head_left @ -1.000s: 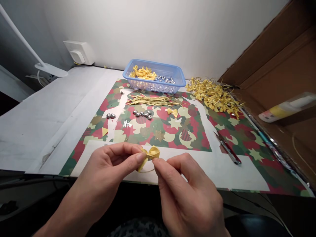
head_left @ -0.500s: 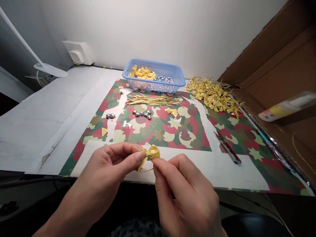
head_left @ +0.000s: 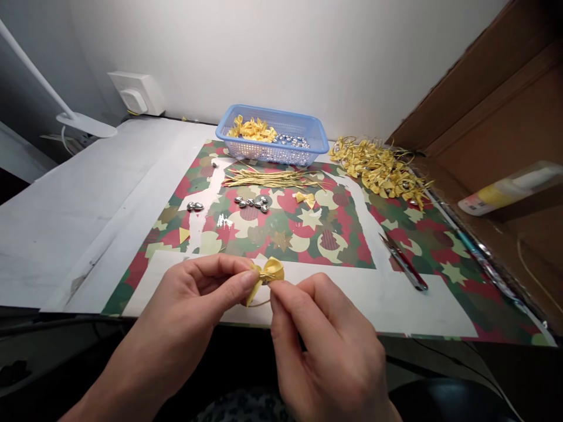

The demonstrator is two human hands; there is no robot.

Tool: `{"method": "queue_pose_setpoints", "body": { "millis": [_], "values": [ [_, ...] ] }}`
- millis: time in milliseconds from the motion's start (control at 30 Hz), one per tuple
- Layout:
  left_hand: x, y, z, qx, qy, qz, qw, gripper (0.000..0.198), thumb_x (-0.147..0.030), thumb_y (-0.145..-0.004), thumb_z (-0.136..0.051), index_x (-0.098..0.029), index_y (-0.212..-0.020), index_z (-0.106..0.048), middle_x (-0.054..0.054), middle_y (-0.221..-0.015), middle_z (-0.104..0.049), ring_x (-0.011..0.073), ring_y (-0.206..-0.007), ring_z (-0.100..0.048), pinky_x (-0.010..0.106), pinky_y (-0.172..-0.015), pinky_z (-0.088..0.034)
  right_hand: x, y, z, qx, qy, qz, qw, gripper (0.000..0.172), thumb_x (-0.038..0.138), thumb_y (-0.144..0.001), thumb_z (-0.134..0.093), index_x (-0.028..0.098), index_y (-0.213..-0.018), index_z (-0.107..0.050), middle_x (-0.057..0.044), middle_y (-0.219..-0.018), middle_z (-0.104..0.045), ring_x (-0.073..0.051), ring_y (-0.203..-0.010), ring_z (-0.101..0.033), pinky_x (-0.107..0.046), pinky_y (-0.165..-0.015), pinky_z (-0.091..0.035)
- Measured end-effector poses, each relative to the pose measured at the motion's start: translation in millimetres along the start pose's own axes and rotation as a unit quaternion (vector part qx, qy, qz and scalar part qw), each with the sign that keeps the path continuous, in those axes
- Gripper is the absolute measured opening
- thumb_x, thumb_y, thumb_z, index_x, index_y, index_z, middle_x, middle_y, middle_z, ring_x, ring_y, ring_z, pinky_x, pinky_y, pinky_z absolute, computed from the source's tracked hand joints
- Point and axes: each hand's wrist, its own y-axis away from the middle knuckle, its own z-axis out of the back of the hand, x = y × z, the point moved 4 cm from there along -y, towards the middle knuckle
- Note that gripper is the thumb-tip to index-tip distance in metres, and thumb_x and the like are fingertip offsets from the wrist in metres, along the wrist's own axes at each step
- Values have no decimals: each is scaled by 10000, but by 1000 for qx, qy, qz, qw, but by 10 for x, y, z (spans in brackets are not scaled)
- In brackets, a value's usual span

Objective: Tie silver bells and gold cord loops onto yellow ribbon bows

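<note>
Between thumb and fingers, my left hand [head_left: 204, 299] pinches a yellow ribbon bow [head_left: 273, 268] by its left side. My right hand [head_left: 323, 334] is closed at the bow's lower right, its thumb and forefinger pinching a thin gold cord [head_left: 260, 303] that loops below the bow. A bit of something silvery shows under the bow's middle, mostly hidden by ribbon and fingertips. Both hands are over the front edge of the table, above white paper [head_left: 365, 299]. Farther back lie a bundle of gold cords [head_left: 268, 179], silver beads [head_left: 251, 203] and a loose yellow bow [head_left: 305, 200].
A blue basket [head_left: 316, 146] with yellow bows and silver beads stands by the wall. Right of it is a heap of corded bows [head_left: 380, 167]. Small snips [head_left: 403, 262] lie at the right. A glue bottle [head_left: 505, 190] rests near the cardboard [head_left: 497, 99].
My right hand has shifted very slightly left and the cord loop below the bow sits a little differently. Both hands keep their pinch. The whole view has moved slightly.
</note>
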Motion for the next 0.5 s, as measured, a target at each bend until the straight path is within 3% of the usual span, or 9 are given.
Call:
{"method": "queue_pose_setpoints", "body": {
  "millis": [233,500],
  "values": [
    [-5,-7,-29,26,53,37,998,88,-286,-866,-831,-223,-805,-820,-12,-794,-778,113,-768,-691,122,-726,-558,-46,59,-62,-6,-15,-26,1000,151,16,-950,-543,76,-1008,-670,-38,-749,-502,-152,-635,-485,-280,-529,-423],
    [-53,14,-77,51,83,52,994,136,-251,-865,-825,-171,-758,-804,18,-795,-764,111,-753,-645,135,-692,-540,-137,81,-115,-7,-126,-99,987,202,4,-954,-516,145,-979,-659,-25,-805,-540,-133,-688,-551,-250,-584,-469]
  ]
}}
